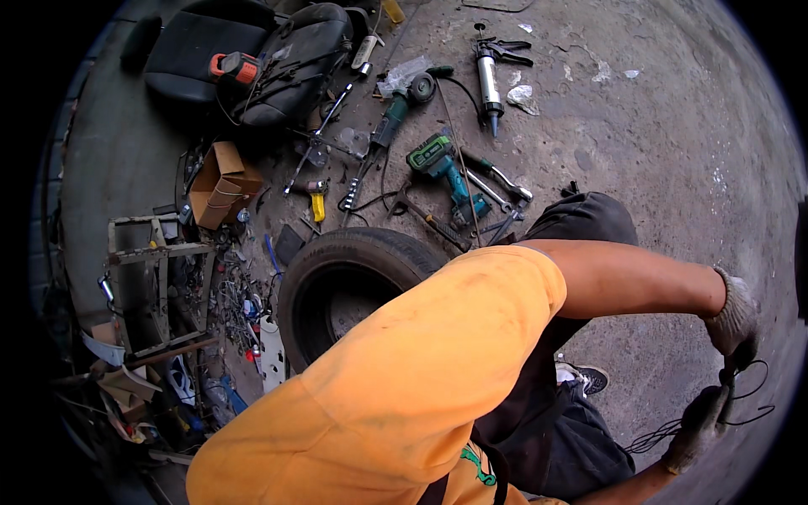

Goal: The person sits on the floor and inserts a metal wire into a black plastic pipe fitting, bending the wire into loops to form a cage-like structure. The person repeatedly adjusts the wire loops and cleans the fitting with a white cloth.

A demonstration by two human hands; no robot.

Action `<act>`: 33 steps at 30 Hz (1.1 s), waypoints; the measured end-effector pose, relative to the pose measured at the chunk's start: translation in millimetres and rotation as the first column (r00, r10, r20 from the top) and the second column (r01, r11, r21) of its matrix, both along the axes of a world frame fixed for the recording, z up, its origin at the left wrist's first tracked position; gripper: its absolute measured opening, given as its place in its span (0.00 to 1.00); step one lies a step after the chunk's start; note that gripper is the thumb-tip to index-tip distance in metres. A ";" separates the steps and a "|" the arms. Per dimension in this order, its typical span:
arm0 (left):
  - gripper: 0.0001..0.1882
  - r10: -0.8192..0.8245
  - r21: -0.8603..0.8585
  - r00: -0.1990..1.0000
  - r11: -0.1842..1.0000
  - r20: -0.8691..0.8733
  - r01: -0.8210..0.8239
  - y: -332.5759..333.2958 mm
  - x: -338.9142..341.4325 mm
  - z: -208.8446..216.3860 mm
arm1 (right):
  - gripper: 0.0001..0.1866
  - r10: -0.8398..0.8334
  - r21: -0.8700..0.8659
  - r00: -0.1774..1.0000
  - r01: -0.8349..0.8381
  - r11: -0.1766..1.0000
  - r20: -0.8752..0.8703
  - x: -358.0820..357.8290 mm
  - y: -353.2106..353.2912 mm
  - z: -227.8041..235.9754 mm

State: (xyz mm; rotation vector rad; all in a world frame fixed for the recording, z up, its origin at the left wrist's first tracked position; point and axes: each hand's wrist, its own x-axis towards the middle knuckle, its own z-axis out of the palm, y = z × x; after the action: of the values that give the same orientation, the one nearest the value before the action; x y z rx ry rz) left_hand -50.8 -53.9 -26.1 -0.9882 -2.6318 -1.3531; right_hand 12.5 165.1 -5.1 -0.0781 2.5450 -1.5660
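You wear a smudged orange short-sleeved shirt [404, 345] — green print [478, 465] on it — dark trousers [581, 442] and pale knit-cuffed gloves [736, 310].

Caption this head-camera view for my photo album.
Gloved hands handle dark wire while a tire, caulking gun and power tools lie on the grey floor.

A tyre [374, 251] rests on the concrete floor [623, 160], with a green-and-teal cordless power tool [454, 179] near it. An angle grinder [390, 122] lies left of a silver caulking gun [489, 80]. A cardboard box [208, 172] sits between a black seat [189, 59] and what seems, toward the dim rim, a metal frame [172, 251]
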 end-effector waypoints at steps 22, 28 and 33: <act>0.21 -0.028 0.291 0.933 0.953 0.358 -0.083 -48.6 38.0 18.8 | 0.18 -0.067 -0.016 0.998 0.067 0.998 0.015 12.1 -5.9 11.5; 0.22 -0.086 0.386 0.915 0.919 0.394 -0.080 -46.0 39.9 16.8 | 0.17 -0.026 -0.075 0.996 0.032 0.997 0.080 10.5 5.3 12.3; 0.21 -0.131 0.337 0.915 0.942 0.383 -0.006 -35.3 43.3 23.7 | 0.17 -0.106 -0.103 0.990 0.115 0.988 0.088 13.7 0.8 2.7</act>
State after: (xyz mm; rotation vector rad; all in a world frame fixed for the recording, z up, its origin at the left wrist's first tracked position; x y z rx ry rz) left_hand -7.5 -89.3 -2.4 -0.8266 -2.4992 -2.1317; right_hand 26.2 165.9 -2.4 0.1152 2.4394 -1.7082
